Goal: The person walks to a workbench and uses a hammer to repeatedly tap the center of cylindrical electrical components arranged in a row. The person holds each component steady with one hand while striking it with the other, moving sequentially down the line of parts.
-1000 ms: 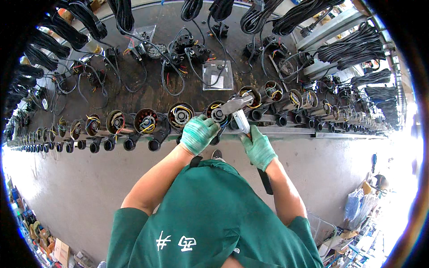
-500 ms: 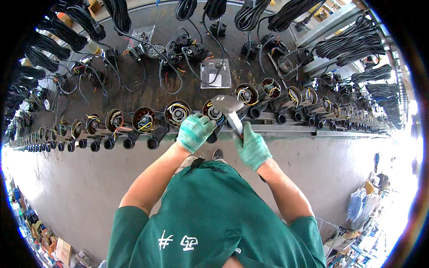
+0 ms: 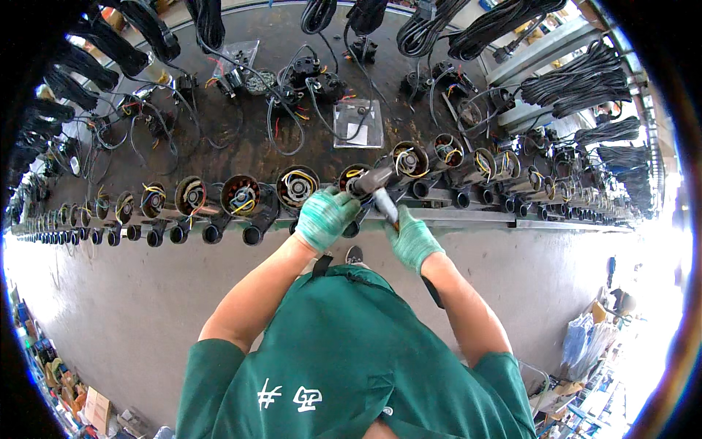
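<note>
My right hand (image 3: 415, 240), in a green-white knit glove, grips the handle of a hammer (image 3: 373, 180). The hammer's grey metal head tilts over the mouth of a round motor housing (image 3: 352, 174) and covers part of it. My left hand (image 3: 325, 217), gloved the same way, has its fingers bent together at the near left rim of that housing. Whatever those fingers pinch is hidden. An open housing with a copper-wound stator and yellow wires (image 3: 297, 186) stands just left of it, and another (image 3: 409, 159) just right.
A long row of similar housings with black tube ends (image 3: 253, 234) lines the bench's near edge. Behind lie black switch parts with cables (image 3: 306, 69) and a clear plastic bag (image 3: 358, 123). Bundled black cables (image 3: 578, 79) hang around the far side and ends. Grey floor (image 3: 183, 293) lies below.
The hammer head has come down and left onto the housing by my left hand. My right hand has shifted slightly; my left hand stays at the rim.
</note>
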The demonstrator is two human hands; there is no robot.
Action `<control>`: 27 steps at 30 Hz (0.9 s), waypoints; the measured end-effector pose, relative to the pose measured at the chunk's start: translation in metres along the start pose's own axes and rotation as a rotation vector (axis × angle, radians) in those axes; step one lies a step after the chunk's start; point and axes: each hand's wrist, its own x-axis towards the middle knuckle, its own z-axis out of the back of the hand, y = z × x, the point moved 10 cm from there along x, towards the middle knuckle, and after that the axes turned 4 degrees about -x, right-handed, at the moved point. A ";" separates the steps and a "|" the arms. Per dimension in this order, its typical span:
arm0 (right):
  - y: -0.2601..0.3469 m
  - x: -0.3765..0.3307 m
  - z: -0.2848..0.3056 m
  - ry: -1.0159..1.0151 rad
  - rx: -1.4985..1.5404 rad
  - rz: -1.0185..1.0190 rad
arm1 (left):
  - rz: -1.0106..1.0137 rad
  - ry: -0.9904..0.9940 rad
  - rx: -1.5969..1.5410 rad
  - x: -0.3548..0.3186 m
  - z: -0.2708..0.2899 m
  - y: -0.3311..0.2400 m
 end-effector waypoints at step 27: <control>0.004 -0.024 0.044 -0.169 0.345 0.084 | 0.024 0.001 0.091 0.004 0.000 0.000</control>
